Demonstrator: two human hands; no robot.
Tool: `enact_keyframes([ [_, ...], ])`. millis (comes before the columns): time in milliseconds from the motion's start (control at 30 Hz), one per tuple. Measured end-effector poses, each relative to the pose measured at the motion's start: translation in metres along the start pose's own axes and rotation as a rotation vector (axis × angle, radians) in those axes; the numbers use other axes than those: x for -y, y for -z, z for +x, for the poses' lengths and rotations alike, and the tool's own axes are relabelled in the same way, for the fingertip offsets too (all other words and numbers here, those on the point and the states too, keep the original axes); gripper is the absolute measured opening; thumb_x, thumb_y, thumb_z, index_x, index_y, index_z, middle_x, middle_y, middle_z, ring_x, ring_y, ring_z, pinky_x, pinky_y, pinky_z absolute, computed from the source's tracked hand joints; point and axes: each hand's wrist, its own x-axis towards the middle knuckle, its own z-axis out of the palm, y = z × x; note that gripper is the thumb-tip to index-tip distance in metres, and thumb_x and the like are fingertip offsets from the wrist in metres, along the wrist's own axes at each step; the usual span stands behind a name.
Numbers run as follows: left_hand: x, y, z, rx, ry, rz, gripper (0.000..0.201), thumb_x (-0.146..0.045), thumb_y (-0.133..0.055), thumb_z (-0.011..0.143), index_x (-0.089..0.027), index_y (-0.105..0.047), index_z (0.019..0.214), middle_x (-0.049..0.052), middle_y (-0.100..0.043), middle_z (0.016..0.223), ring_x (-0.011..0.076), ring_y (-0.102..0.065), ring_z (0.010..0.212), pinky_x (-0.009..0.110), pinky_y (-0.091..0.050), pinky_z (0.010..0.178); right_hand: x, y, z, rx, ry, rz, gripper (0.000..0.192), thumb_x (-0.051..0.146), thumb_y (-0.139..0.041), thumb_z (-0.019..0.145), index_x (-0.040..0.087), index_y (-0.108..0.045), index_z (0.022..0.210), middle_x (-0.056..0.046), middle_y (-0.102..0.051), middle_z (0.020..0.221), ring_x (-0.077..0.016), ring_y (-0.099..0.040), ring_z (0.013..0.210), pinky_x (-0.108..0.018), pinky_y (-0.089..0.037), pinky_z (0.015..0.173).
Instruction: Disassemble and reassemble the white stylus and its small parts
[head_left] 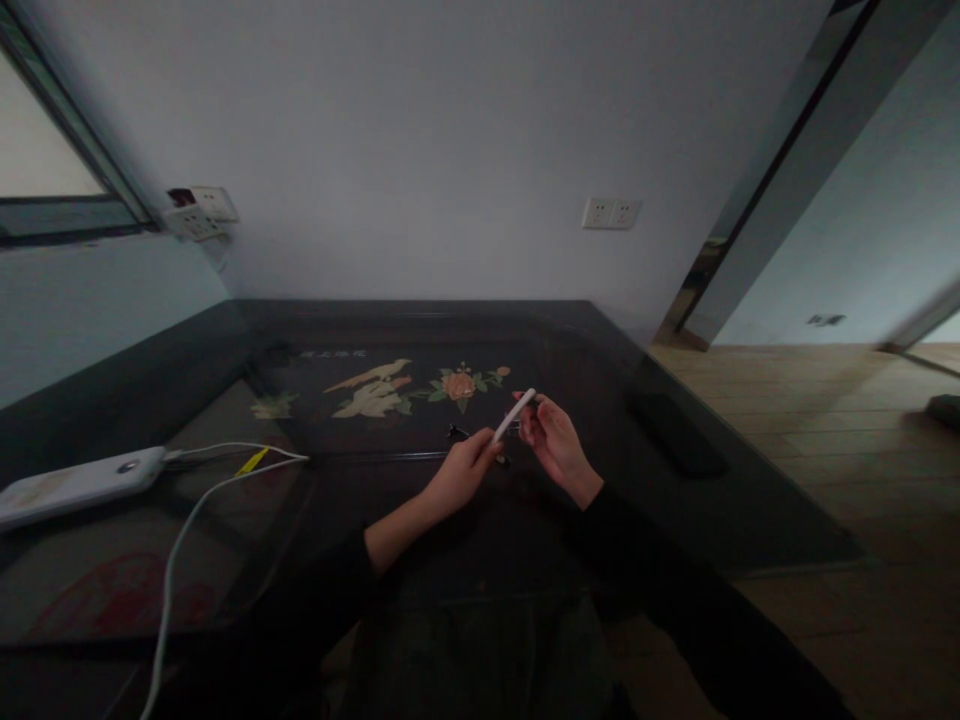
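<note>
My left hand (463, 470) is closed around the lower end of a slim white pen-like stick (513, 416). The stick slants up to the right, away from me, over the dark table. My right hand (553, 440) is beside its upper end, fingers curled, with a small dark piece at the fingertips that I cannot make out. Whether the right fingers touch the stick is unclear. Below and between the hands lie small dark bits (456, 431), partly hidden by them and too small to name.
The glossy black table (360, 560) carries a bird-and-flower picture (457, 386). On the left lies a white power bank (82, 487) with a white cable (174, 560) running toward me. A flat black object (679, 435) is on the right. Behind stands a wall with sockets (611, 213).
</note>
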Motion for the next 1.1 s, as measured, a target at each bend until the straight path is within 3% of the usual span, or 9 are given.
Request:
enact_keyframes([
  [233, 0.0042, 0.0011, 0.0006, -0.019, 0.03, -0.027, 0.026, -0.038, -0.039, 0.092, -0.017, -0.047, 0.079, -0.005, -0.041, 0.061, 0.01, -0.039, 0.056, 0.02, -0.031, 0.052, 0.0012, -0.0008, 0.0001, -0.008, 0.001, -0.012, 0.04, 0.056, -0.068, 0.073, 0.021, -0.056, 0.088, 0.006, -0.051, 0.054, -0.0085, -0.037, 0.045, -0.024, -0.028, 0.044],
  [767, -0.0023, -0.0031, -0.0052, 0.105, -0.015, -0.07, 0.026, -0.038, -0.038, 0.092, -0.017, -0.052, 0.087, -0.004, -0.043, 0.064, 0.0111, -0.041, 0.058, 0.021, -0.032, 0.053, -0.0009, 0.0003, -0.0007, -0.039, -0.013, -0.013, 0.046, 0.055, -0.07, 0.072, 0.018, -0.065, 0.098, 0.005, -0.049, 0.057, -0.009, -0.041, 0.05, -0.023, -0.035, 0.046],
  [900, -0.0008, -0.001, -0.002, 0.084, -0.029, -0.101, 0.024, -0.037, -0.039, 0.091, -0.017, -0.051, 0.084, -0.003, -0.043, 0.065, 0.0112, -0.041, 0.06, 0.021, -0.033, 0.054, -0.001, 0.0005, -0.0012, -0.002, 0.01, -0.036, 0.047, 0.058, -0.066, 0.075, 0.017, -0.064, 0.099, 0.005, -0.049, 0.058, -0.0087, -0.04, 0.048, -0.024, -0.033, 0.046],
  [1100, 0.0071, 0.0006, 0.0027, 0.025, -0.003, -0.12, 0.024, -0.037, -0.039, 0.092, -0.017, -0.049, 0.083, -0.004, -0.041, 0.064, 0.0105, -0.039, 0.057, 0.021, -0.031, 0.052, -0.0013, 0.0008, 0.0004, -0.005, 0.042, -0.017, 0.04, 0.058, -0.066, 0.075, 0.02, -0.058, 0.082, 0.006, -0.049, 0.054, -0.0081, -0.037, 0.045, -0.023, -0.027, 0.044],
])
